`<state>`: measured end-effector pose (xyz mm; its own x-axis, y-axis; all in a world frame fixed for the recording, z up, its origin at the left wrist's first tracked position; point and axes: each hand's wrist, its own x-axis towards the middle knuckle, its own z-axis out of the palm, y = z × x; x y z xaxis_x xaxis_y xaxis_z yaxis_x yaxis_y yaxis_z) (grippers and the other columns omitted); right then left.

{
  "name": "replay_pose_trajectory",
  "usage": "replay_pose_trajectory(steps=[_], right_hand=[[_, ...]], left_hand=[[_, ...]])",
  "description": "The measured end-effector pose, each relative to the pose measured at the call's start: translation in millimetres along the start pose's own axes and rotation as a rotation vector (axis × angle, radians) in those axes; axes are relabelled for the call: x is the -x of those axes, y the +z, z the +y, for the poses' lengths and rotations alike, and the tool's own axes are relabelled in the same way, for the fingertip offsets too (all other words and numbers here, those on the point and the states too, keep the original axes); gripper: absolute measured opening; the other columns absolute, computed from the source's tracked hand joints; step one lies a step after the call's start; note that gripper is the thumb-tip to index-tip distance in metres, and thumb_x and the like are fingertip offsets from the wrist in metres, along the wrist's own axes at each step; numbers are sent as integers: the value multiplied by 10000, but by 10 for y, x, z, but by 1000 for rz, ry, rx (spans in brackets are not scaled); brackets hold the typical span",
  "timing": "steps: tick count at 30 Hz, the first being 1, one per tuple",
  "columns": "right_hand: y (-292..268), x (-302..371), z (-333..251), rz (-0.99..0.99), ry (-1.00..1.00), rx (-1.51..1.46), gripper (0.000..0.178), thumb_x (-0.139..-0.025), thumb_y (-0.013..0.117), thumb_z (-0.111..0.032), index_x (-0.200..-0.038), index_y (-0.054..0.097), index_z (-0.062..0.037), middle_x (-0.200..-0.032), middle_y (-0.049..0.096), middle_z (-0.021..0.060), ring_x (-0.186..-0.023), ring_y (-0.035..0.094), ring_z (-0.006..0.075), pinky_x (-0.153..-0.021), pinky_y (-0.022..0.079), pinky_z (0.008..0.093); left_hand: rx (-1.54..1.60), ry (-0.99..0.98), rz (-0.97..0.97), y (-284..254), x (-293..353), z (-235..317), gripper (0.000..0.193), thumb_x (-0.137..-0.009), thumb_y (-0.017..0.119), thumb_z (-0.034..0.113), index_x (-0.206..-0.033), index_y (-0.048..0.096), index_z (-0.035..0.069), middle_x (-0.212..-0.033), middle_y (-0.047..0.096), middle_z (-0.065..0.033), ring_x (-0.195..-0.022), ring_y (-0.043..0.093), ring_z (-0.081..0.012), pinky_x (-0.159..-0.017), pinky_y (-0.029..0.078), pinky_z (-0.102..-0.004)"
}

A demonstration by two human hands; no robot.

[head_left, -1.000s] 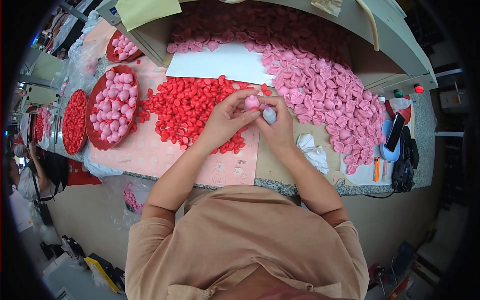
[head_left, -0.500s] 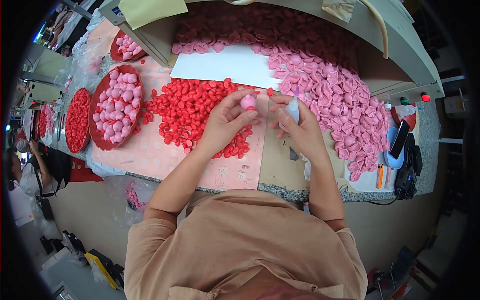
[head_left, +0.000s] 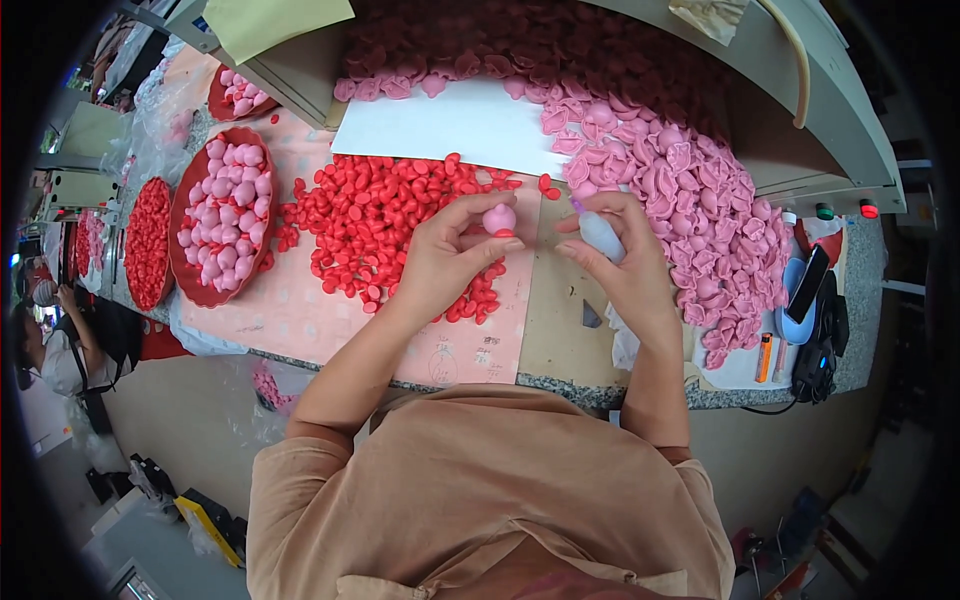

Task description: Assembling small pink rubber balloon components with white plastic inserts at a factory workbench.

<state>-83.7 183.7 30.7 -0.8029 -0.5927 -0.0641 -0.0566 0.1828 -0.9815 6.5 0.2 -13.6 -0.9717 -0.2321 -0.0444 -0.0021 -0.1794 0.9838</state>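
My left hand (head_left: 455, 250) pinches a small round pink piece (head_left: 499, 217) with a red base between thumb and fingers. My right hand (head_left: 625, 255) is wrapped round a translucent squeeze bottle (head_left: 602, 236); its thin purple nozzle (head_left: 577, 205) tilts toward the left hand, apart from the pink piece. Under and beyond the left hand spreads a heap of small red pieces (head_left: 370, 210). A couple of loose red pieces (head_left: 550, 190) lie between the hands, near the white sheet (head_left: 440, 125). To the right of the bottle is a large pile of pink petal-shaped pieces (head_left: 690, 210).
A grey hood (head_left: 850, 110) arches over the far side. At left stand a red basket (head_left: 178, 225) of pink-and-red pieces and a basket of red pieces (head_left: 148, 245). A phone (head_left: 808, 283), a blue tray (head_left: 790, 322) and an orange marker (head_left: 764, 357) lie at right. Another person (head_left: 75, 335) is at far left.
The bottle has gone from near upright to leaning left, its nozzle swinging toward the left hand. My left hand still holds the pink piece, slightly lower. The view has shifted a little.
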Motion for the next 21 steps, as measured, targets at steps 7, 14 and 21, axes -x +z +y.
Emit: replay_pose_trajectory(steps=[7, 14, 21], right_hand=[[-75, -8, 93, -42, -44, 93, 309, -764, 690, 12, -994, 488, -32, -898, 610, 64, -867, 588, 120, -734, 461, 231], [3, -43, 85, 158, -66, -212, 166, -897, 585, -199, -909, 507, -54, -664, 490, -12, -553, 417, 46, -508, 367, 211], [10, -107, 260, 194, -98, -294, 241, -922, 549, -289, -859, 516, -59, -646, 501, -4, -540, 435, 52, -509, 387, 220]], left_hand=[[-19, -31, 20, -3, -14, 6, 408, -791, 665, -3, -1177, 533, 11, -1058, 586, -64, -966, 577, -118, -828, 518, -261], [-56, -17, 52, 0, -30, -36, 397, -786, 681, 15, -1159, 544, 13, -994, 602, -53, -901, 581, -94, -776, 516, -239], [-45, -56, 60, 8, -29, -3, 400, -791, 687, 33, -1164, 545, 18, -951, 608, -46, -858, 573, -78, -740, 511, -229]])
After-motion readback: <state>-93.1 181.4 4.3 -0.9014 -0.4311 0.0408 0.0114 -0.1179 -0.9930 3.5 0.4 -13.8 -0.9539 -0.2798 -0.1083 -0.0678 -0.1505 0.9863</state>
